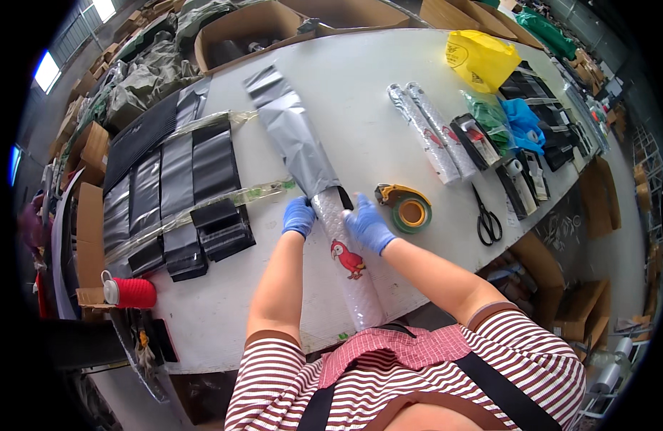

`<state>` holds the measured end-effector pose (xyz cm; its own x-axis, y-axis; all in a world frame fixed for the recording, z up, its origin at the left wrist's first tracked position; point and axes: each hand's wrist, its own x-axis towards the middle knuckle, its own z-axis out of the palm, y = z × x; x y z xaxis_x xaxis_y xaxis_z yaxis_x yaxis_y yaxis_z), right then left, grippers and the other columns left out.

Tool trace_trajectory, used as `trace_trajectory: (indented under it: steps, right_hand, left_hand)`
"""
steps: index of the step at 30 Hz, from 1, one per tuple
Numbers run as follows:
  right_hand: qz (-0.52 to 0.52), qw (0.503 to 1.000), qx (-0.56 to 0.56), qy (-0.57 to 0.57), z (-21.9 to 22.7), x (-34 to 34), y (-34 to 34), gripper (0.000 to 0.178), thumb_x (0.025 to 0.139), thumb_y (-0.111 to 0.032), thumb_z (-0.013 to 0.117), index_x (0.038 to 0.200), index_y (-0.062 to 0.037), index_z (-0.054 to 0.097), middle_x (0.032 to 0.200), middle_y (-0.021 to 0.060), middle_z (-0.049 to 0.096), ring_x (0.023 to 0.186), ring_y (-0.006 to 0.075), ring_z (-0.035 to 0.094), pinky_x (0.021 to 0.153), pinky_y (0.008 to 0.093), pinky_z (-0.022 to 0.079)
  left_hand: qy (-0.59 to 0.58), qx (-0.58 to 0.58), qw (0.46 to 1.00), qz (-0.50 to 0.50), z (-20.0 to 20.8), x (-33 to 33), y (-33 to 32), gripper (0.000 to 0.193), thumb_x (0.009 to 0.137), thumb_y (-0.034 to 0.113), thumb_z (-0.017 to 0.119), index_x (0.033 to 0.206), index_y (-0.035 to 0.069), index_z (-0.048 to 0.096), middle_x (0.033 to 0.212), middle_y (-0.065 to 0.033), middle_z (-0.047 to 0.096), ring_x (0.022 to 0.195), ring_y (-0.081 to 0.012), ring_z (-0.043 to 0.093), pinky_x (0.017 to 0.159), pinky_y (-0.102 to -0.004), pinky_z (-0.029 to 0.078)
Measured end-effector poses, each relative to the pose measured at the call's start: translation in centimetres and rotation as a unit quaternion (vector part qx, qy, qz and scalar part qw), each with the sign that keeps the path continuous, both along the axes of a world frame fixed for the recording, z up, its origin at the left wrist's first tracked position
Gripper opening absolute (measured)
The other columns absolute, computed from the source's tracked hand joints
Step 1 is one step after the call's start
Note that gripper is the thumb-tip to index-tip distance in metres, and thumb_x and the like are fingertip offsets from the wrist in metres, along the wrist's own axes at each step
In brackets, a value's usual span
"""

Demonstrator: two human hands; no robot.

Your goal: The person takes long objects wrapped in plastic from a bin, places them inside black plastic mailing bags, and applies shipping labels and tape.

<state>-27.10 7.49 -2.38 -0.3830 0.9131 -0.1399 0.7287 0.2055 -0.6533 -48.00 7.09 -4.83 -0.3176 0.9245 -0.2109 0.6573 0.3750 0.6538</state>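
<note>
A long bubble-wrapped tube (336, 228) with a red parrot picture lies lengthwise before me, its near end close to my body. Its far part is inside a long grey plastic mailing bag (292, 136), whose dark lining shows at the mouth. My left hand (299, 217), in a blue glove, closes on the left edge of the bag's mouth, against the tube. On the other side, my gloved right hand (371, 225) pinches the right edge of the mouth; its fingertips are partly hidden. Right of that hand lies a yellow tape dispenser (409, 208) with green tape.
Bundles of dark mailing bags (177, 187) lie taped down at left, near a red spool (134, 292). Two more wrapped tubes (432, 133), black scissors (487, 219), a yellow plastic bag (482, 59) and small boxed items are at right. Cardboard boxes (238, 32) line the far edge.
</note>
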Motion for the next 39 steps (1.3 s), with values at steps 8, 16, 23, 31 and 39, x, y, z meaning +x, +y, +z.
trace_trajectory:
  steps: [8,16,23,31,39]
  right_hand:
    - [0.087,0.994,0.063,-0.009,-3.5,-0.4,3.1,0.018,0.084,-0.018,0.055,0.080,-0.0028,0.065,0.083,0.0228,0.066,0.077,0.0419,0.064,0.069,0.0485,0.052]
    - [0.277,0.902,-0.322,0.077,-2.1,15.4,-15.9,0.029,0.085,-0.017,0.058,0.112,-0.0134,0.067,0.107,0.0208,0.065,0.093,0.0337,0.065,0.082,0.0410,0.051]
    - [0.325,0.941,0.061,-0.079,1.3,8.2,-4.9,0.020,0.079,-0.018,0.057,0.082,-0.0022,0.068,0.078,0.0220,0.066,0.069,0.0380,0.064,0.065,0.0445,0.052]
    - [0.179,0.954,-0.233,0.055,6.6,15.8,-5.2,0.028,0.083,-0.028,0.059,0.086,-0.0020,0.068,0.071,0.0126,0.067,0.062,0.0213,0.066,0.061,0.0365,0.053]
    - [0.065,0.990,0.040,0.123,7.1,42.3,5.1,0.026,0.085,-0.029,0.062,0.094,-0.0056,0.069,0.088,0.0126,0.068,0.082,0.0277,0.066,0.073,0.0373,0.053]
  left_hand:
    - [-0.023,-0.041,0.997,-0.058,1.1,0.0,-4.9,0.025,0.081,0.015,0.053,0.096,0.003,0.070,0.091,-0.0231,0.067,0.087,-0.0386,0.065,0.080,-0.0445,0.051]
    - [-0.207,-0.224,0.870,-0.388,4.4,9.9,-26.4,0.033,0.088,0.029,0.058,0.109,0.006,0.068,0.101,-0.0156,0.068,0.094,-0.0281,0.063,0.084,-0.0384,0.050]
    - [-0.318,-0.118,0.938,-0.079,4.1,5.3,-11.1,0.017,0.083,0.018,0.063,0.092,0.005,0.069,0.067,-0.0010,0.058,0.056,-0.0124,0.051,0.053,-0.0306,0.044]
    - [-0.286,-0.131,0.949,0.030,3.3,10.7,-15.6,0.031,0.084,0.024,0.063,0.107,0.004,0.068,0.072,-0.0050,0.063,0.058,-0.0131,0.059,0.048,-0.0262,0.045]
    - [-0.192,-0.090,0.947,0.242,1.6,15.4,-14.3,0.022,0.087,0.019,0.062,0.103,0.003,0.060,0.075,-0.0110,0.065,0.048,-0.0194,0.060,0.036,-0.0311,0.043]
